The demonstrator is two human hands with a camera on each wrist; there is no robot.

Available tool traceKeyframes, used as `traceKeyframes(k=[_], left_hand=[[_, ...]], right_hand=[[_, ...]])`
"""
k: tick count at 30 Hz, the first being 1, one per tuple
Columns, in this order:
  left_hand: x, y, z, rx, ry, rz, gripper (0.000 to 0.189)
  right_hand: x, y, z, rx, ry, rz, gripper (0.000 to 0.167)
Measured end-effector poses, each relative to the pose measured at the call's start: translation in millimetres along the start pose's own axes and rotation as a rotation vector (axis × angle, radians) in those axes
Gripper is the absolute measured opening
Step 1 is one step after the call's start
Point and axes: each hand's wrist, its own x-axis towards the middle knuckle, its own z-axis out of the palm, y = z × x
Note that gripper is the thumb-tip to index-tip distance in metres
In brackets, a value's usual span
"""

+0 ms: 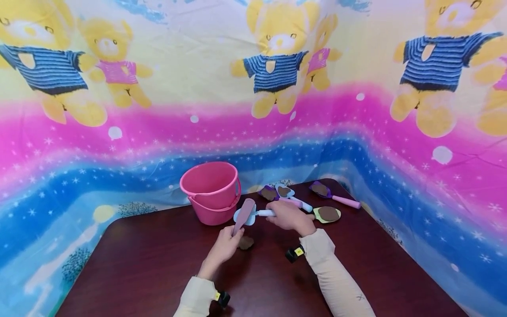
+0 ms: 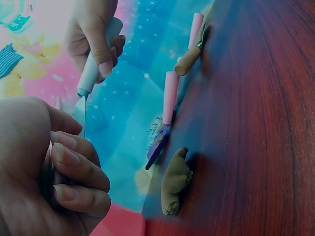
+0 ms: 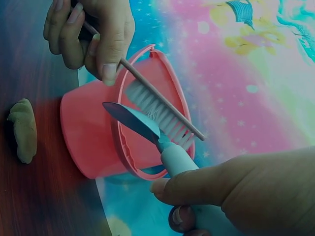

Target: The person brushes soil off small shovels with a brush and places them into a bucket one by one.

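My left hand [image 1: 223, 244] grips a mauve-backed brush [image 3: 170, 110] by its handle, and its white bristles show in the right wrist view. In my right hand [image 1: 291, 215] is a small toy shovel [image 3: 130, 120] with a pale blue blade and a whitish handle. The bristles overlap the blade in the right wrist view, with both tools held up in front of the pink bucket [image 1: 215, 215]. A brown, lumpy piece of clay [image 2: 176, 182] lies on the table below my left hand.
Beyond my right hand lie a purple shovel [image 1: 268, 193], a light blue shovel [image 1: 284, 190], a pink-handled purple shovel [image 1: 346, 201] and a green shovel [image 1: 329, 214], each bearing brown material. The dark wooden table [image 1: 150, 264] meets a bear-print cloth [image 1: 178, 105] at the back.
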Motion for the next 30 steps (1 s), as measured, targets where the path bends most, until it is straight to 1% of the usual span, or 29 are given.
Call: traceKeyframes(k=[8, 14, 21, 30], left_hand=[[1.5, -1.1, 0.6, 0.006, 0.000, 0.001, 0.032], [0.7, -4.2, 0.5, 0.010, 0.008, -0.009, 0.031], [0.3, -7.3, -1.7, 0.005, 0.009, -0.005, 0.032], [-1.2, -11.9, -4.1, -0.005, 0.006, -0.018, 0.032]], right_hand=[[0.1, 1.9, -2.8, -0.022, 0.006, 0.001, 0.009], [0.4, 2.0, -2.9, 0.010, -0.014, 0.009, 0.007], [-1.1, 3.8, -3.8, -0.031, -0.003, 0.016, 0.010], [-4.0, 3.8, -5.0, 0.030, -0.010, 0.015, 0.008]])
